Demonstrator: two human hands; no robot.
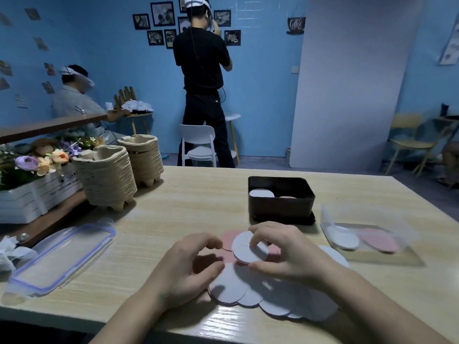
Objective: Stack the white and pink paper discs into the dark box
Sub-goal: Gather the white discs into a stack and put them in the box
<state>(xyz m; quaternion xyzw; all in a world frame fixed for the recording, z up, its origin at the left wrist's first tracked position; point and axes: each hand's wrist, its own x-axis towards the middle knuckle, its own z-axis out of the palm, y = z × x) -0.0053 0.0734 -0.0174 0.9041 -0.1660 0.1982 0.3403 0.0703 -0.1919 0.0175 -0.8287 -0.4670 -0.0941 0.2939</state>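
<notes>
White discs (273,299) are lying spread out at the near edge of the table (173,194). The left hand (193,266) is curling its fingers over them; I cannot tell if it is holding anything. The right hand (290,254) is pinching one white disc (248,249) above some pink discs (229,237). Farther back, the dark box (280,207) is sitting with two discs (261,193) inside.

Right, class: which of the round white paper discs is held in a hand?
The white paper disc pinched by the right hand, tilted above the pink paper discs; the other white discs lie flat, fanned across the wooden table.
</notes>
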